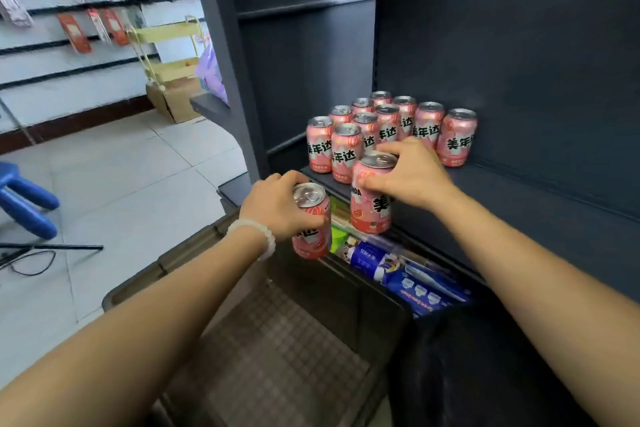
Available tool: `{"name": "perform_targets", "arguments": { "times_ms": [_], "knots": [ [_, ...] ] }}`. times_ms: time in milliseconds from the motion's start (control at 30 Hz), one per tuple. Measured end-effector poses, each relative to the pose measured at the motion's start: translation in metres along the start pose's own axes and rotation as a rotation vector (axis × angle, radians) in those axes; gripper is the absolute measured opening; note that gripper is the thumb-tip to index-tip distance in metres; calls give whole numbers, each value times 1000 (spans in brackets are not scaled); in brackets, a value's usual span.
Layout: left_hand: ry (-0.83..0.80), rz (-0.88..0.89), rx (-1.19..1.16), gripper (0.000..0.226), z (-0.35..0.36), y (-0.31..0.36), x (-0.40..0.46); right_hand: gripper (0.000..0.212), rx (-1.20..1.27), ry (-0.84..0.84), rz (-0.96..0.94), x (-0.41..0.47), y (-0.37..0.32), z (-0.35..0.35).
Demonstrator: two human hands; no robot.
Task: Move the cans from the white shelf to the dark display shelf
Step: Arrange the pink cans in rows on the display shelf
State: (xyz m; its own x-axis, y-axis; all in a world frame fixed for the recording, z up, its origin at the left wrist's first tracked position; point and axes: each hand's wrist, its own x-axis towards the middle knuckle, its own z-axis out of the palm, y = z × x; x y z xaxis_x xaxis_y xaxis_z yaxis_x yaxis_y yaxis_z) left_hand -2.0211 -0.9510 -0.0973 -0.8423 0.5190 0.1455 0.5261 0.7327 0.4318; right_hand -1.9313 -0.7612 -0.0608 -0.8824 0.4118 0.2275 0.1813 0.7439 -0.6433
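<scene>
Several pink cans (pixel 424 126) stand in rows on the dark display shelf (pixel 519 191). My right hand (pixel 412 172) grips one pink can (pixel 370 208) from above at its rim, holding it just in front of the shelf's front edge. My left hand (pixel 277 206) holds another pink can (pixel 310 230) by its side, lower and to the left, in the air in front of the shelf. A white bead bracelet sits on my left wrist. The white shelf is not in view.
A dark crate (pixel 173 263) with a gridded bottom stands below my arms. Under the shelf lie blue and green snack packets (pixel 408 274). A blue stool (pixel 24 201) and a cable (pixel 34 262) are on the tiled floor to the left. A yellow rack and a cardboard box (pixel 176 97) stand farther back.
</scene>
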Motion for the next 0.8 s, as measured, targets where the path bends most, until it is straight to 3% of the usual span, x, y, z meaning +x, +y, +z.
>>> {"name": "perform_targets", "arguments": {
  "times_ms": [100, 267, 500, 800],
  "knots": [
    [-10, 96, 71, 72, 2, 29, 24, 52, 66, 102, 51, 14, 21, -14],
    [-2, 206, 162, 60, 13, 68, 74, 72, 129, 288, 158, 46, 59, -18],
    [21, 336, 170, 60, 47, 95, 157, 57, 52, 468, 233, 92, 108, -18],
    [19, 397, 192, 61, 79, 116, 233, 46, 44, 525, 316, 133, 133, 1]
  ]
}}
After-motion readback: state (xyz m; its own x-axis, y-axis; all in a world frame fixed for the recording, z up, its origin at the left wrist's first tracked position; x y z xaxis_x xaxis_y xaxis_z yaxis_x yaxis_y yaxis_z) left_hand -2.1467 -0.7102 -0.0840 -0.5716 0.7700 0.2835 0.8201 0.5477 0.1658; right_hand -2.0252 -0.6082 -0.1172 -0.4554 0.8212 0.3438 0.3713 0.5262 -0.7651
